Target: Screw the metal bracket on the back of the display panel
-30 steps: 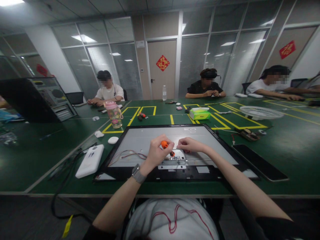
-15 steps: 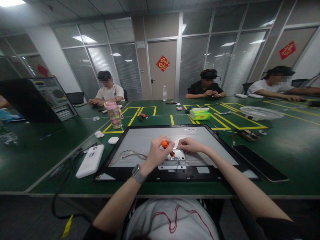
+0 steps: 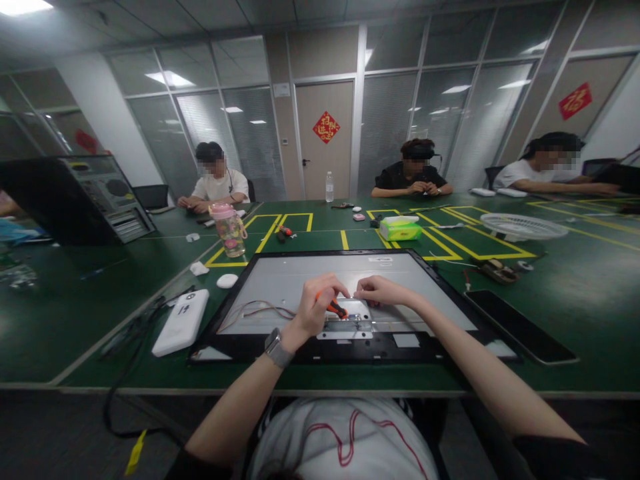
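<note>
- In the head view, our left hand (image 3: 316, 310) grips an orange-and-black tool (image 3: 336, 305), apparently a screwdriver, which slants down to the right over a shiny metal bracket (image 3: 367, 325); we cannot tell whether its tip touches the metal.
- Our right hand (image 3: 381, 291) is curled, its fingertips just beside the bracket's far edge; we cannot tell whether they pinch anything.
- Beneath both hands, we have a black-framed display panel (image 3: 270, 280) lying flat on the green worktop (image 3: 295, 379), with the bracket near its close edge and thin wires (image 3: 267, 307) to the left.
- Beside the panel we see a white rectangular device (image 3: 181, 323) on the left and a black slab-like device (image 3: 520, 325) on the right.
- Across from us sit three co-workers.
</note>
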`<state>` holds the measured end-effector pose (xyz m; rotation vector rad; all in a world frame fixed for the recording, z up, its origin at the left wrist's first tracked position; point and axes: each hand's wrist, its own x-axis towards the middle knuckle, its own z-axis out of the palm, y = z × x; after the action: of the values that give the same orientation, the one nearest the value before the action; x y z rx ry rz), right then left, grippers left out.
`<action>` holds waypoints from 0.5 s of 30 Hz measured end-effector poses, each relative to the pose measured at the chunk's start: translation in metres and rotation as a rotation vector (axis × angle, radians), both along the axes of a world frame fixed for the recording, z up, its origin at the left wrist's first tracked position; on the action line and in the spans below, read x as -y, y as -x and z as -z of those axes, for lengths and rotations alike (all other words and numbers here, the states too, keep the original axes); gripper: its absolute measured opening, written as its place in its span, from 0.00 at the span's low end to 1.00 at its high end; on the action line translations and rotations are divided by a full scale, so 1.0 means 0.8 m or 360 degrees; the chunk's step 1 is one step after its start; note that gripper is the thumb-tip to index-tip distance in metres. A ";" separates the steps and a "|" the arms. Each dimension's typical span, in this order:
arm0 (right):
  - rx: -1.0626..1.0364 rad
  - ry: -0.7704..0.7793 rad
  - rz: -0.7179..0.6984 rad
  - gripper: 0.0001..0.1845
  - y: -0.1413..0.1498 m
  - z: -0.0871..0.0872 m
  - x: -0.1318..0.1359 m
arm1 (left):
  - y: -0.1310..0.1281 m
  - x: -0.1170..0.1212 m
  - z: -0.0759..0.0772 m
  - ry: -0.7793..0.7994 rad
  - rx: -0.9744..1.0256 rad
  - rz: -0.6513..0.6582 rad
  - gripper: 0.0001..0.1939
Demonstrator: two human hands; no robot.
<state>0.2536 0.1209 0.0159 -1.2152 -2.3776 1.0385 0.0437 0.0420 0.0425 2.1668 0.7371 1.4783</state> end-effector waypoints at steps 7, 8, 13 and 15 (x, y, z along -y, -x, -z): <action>0.0000 -0.0014 0.0009 0.23 -0.002 0.003 -0.003 | 0.000 0.001 0.002 -0.0004 0.0046 -0.0004 0.29; 0.0002 -0.0019 0.0009 0.22 -0.002 0.003 -0.003 | 0.000 0.001 0.002 0.0002 0.0047 -0.0042 0.29; 0.0012 -0.0020 0.0011 0.22 -0.001 0.000 -0.001 | -0.001 0.000 0.003 -0.0030 0.0027 -0.0203 0.29; 0.0013 -0.0023 0.0007 0.21 -0.001 0.000 0.000 | -0.001 0.000 0.002 -0.0037 0.0017 -0.0228 0.28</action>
<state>0.2541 0.1213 0.0160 -1.2214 -2.3829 1.0153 0.0449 0.0418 0.0410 2.1607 0.8918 1.5747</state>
